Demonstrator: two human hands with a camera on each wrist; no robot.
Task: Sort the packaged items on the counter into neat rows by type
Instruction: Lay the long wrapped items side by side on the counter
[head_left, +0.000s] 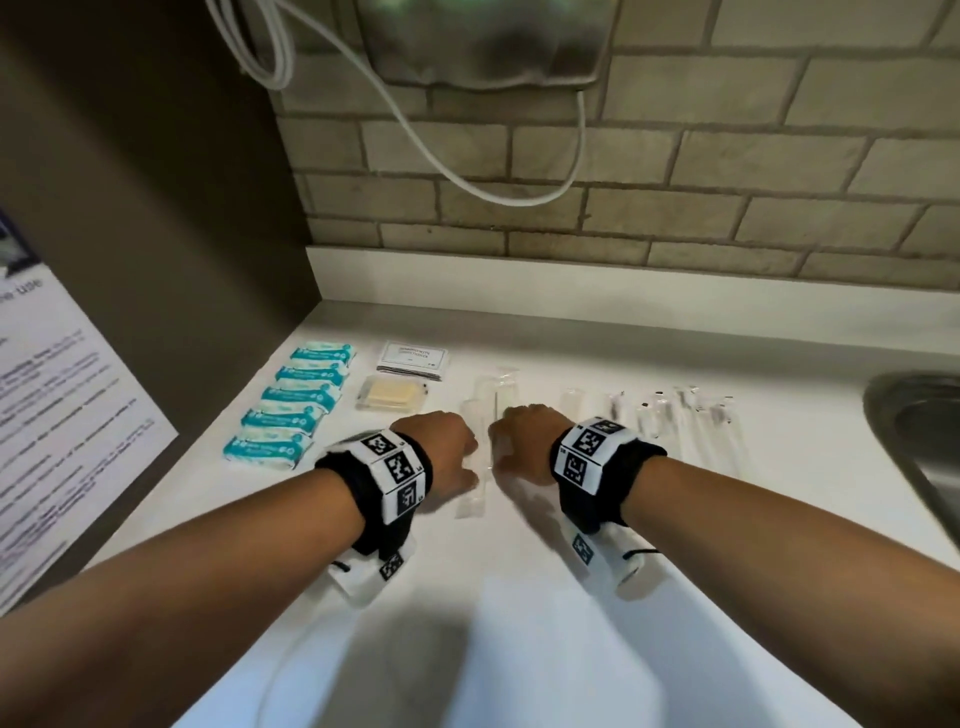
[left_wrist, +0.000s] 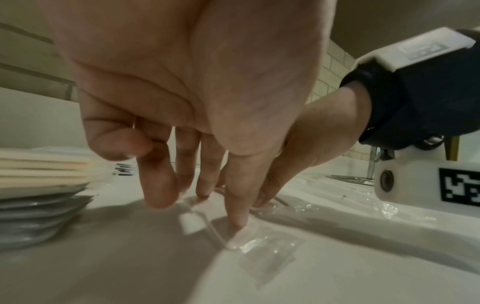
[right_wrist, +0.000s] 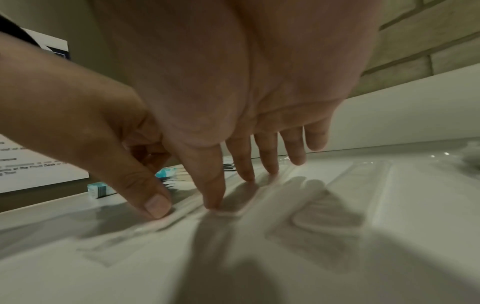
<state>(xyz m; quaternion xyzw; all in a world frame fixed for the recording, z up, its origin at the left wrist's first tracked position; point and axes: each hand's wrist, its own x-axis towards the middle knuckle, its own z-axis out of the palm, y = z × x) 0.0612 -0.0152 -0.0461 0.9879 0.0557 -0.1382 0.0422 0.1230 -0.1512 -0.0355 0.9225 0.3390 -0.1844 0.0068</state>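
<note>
Both your hands sit low on the white table (head_left: 519, 649), straight fingertips (left_wrist: 237, 218) pressing one long clear plastic sleeve packet (head_left: 475, 488) between them; left hand (head_left: 447, 457) and right hand (head_left: 519, 447) pinch nothing, each grip loose and flat, likely to square the packet up. Teal-and-white wrapped packets (head_left: 291, 410) already form a row far left; more clear sleeves (head_left: 691, 426) lie right.

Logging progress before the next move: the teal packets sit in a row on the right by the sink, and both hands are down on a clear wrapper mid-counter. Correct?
Not quite. The teal packets are lined up on the left by the dark side wall, not beside the sink; the head view shows this. The left hand and right hand do have fingertips on a clear wrapper mid-counter.
</note>
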